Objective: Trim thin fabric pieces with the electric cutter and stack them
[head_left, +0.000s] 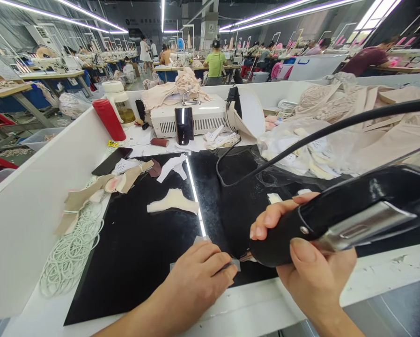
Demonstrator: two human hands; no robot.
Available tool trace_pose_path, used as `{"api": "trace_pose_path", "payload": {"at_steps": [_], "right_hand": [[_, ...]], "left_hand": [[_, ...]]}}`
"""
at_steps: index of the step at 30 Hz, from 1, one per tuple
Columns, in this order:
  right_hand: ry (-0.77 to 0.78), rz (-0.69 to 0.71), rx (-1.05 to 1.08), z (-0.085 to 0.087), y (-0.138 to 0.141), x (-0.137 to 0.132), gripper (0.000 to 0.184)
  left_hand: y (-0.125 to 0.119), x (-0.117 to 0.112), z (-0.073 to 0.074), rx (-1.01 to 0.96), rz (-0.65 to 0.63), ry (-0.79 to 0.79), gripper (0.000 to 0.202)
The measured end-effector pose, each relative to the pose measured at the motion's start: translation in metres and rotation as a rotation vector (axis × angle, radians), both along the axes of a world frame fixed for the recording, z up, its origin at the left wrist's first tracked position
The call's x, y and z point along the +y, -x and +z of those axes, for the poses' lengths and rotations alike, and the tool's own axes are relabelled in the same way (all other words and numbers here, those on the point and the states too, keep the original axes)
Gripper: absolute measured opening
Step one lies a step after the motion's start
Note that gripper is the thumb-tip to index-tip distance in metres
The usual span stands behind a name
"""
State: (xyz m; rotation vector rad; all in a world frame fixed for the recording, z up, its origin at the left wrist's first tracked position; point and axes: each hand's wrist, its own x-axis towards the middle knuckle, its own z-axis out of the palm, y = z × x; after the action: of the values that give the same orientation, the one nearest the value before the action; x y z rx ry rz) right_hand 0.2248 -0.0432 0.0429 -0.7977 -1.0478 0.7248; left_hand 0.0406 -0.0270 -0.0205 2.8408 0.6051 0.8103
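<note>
My right hand (306, 267) is wrapped round a black hand-held tool (339, 217) with a metal plate and a black cord (322, 133) running up to the right. Its rounded nose points down at a small pale piece (244, 257) on the glossy black work surface (136, 252). My left hand (199, 276) lies beside it with fingers curled, its fingertips pressing a thin, clear-looking piece (235, 265) against the surface. A cream fabric cut-out (173, 202) lies farther back on the black surface.
A coil of white elastic cord (72, 248) and beige fabric scraps (100, 185) lie left. At the back stand a red bottle (107, 119), a white machine box (195, 117), a black phone (111, 160) and heaps of beige fabric (353, 121). White partitions (37, 196) enclose the bench; other workers sit beyond.
</note>
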Motion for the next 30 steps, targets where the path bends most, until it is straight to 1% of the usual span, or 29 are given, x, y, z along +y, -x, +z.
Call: {"api": "trace_pose_path", "payload": {"at_steps": [7, 11, 17, 22, 30], "right_hand": [[-0.01, 0.006, -0.006, 0.0, 0.0, 0.001, 0.038], [0.002, 0.011, -0.006, 0.0, 0.0, -0.001, 0.037], [-0.022, 0.03, -0.03, 0.0, 0.001, -0.002, 0.035], [-0.016, -0.003, -0.029, 0.001, 0.003, -0.002, 0.031], [0.009, 0.022, -0.014, 0.001, 0.001, -0.012, 0.034]], "left_hand": [[0.0, 0.001, -0.002, -0.004, -0.003, 0.009, 0.013], [0.0, 0.0, -0.001, 0.002, -0.01, 0.011, 0.014], [0.001, 0.0, 0.001, -0.011, -0.032, -0.015, 0.015], [0.001, 0.001, 0.003, -0.024, -0.05, -0.045, 0.015], [0.0, 0.0, 0.005, -0.015, -0.044, -0.044, 0.016]]}}
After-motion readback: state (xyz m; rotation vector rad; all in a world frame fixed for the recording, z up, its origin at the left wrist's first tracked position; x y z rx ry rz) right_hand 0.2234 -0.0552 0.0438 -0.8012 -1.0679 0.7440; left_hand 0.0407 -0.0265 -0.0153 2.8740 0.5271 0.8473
